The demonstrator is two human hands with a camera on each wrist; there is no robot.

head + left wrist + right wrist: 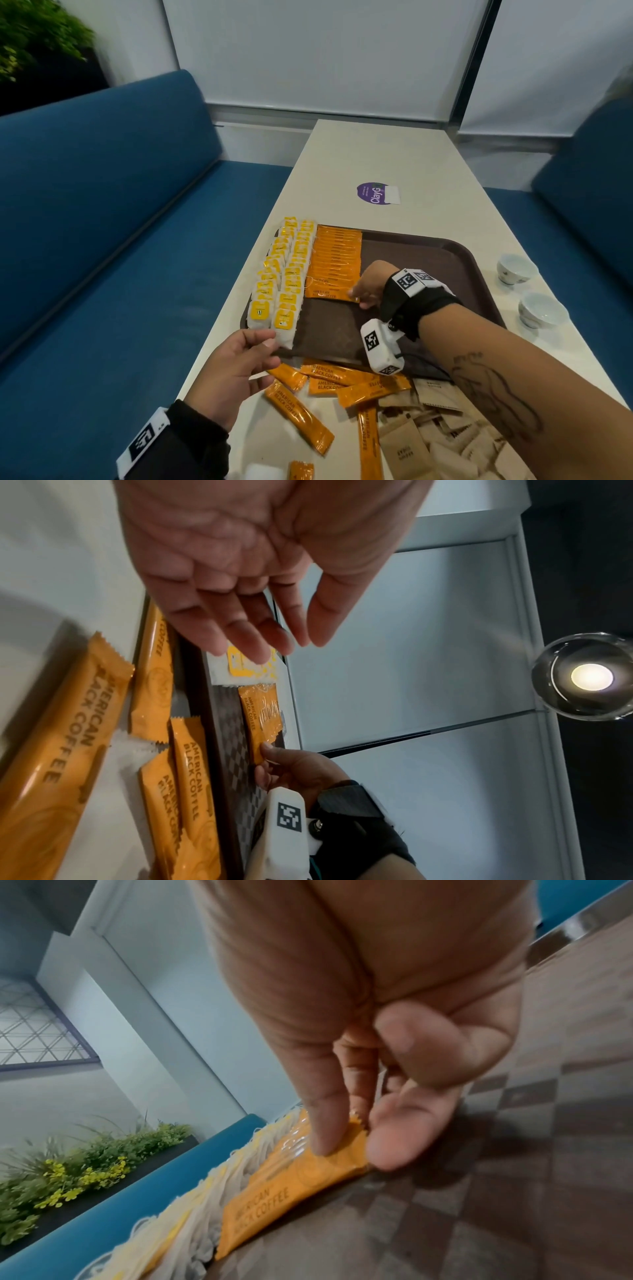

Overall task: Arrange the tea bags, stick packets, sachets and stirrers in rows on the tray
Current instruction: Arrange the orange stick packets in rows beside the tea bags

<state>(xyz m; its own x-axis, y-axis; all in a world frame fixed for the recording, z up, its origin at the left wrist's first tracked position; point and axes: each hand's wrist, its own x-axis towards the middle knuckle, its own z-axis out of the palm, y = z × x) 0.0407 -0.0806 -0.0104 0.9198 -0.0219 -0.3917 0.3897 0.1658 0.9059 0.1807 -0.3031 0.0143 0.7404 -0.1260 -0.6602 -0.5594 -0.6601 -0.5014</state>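
The right hand (368, 286) pinches the end of an orange stick packet (291, 1185), seating it as the nearest of the packet row (337, 262) on the tray (428, 250). The left hand (236, 366), fingers relaxed and empty, hovers at the tray's near-left corner beside the tea bags (279, 284), seemingly to steady them. Loose packets (298, 413) and brown sachets (442, 442) wait off the tray's near edge.

Right hand (366, 286) reaches forward, fingertips (325, 1139) pinched together; left hand (233, 368) hovers, fingers loosely extended.

free: tray (428, 253) right half | blocked: tea bags (287, 274), stick packets (337, 260) left
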